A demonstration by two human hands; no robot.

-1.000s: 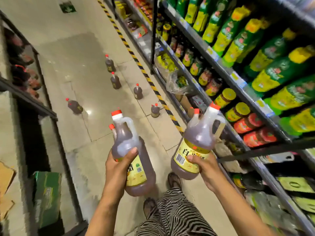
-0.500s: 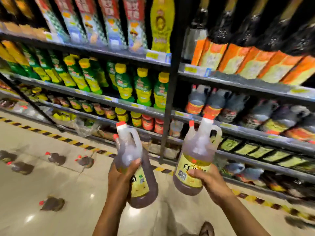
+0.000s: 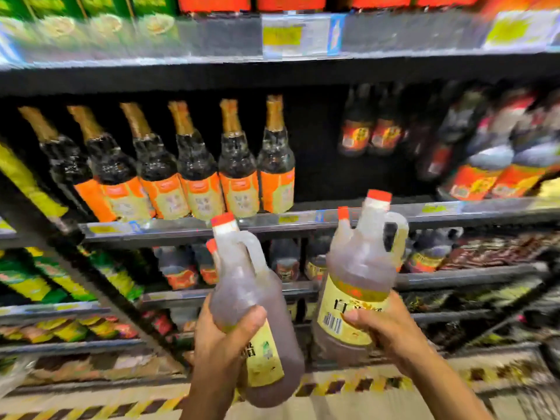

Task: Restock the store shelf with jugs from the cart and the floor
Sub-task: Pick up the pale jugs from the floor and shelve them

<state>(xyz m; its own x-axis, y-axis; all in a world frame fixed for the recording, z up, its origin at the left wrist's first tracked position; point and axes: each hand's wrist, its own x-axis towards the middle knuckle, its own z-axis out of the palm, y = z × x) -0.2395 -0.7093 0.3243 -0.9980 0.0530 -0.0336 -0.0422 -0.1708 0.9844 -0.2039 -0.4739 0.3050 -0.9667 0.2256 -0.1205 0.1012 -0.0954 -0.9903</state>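
Observation:
I face the store shelf (image 3: pixel 303 221). My left hand (image 3: pixel 224 338) grips a pair of brown jugs (image 3: pixel 239 286) with red caps and yellow labels, held upright by their bodies. A second pair of the same jugs (image 3: pixel 360 268) is in my right hand (image 3: pixel 391 331), thumb across the yellow label. Both pairs hang in front of the middle shelf rail, their caps level with it. Straight above the right-hand pair, a dark gap (image 3: pixel 315 165) opens on that shelf between two groups of bottles.
Dark bottles with orange labels (image 3: pixel 200 177) fill the shelf left of the gap; red-labelled jugs (image 3: pixel 485 171) stand to its right. More jugs (image 3: pixel 285 262) sit on the shelf below. A black slanted upright (image 3: pixel 100 277) crosses the left. Yellow-black floor tape (image 3: pixel 348 386) runs along the shelf's base.
The view has turned from the aisle floor to the shelf and come closer and higher. Both hands have lifted their jugs toward the middle shelf. Their grips are unchanged.

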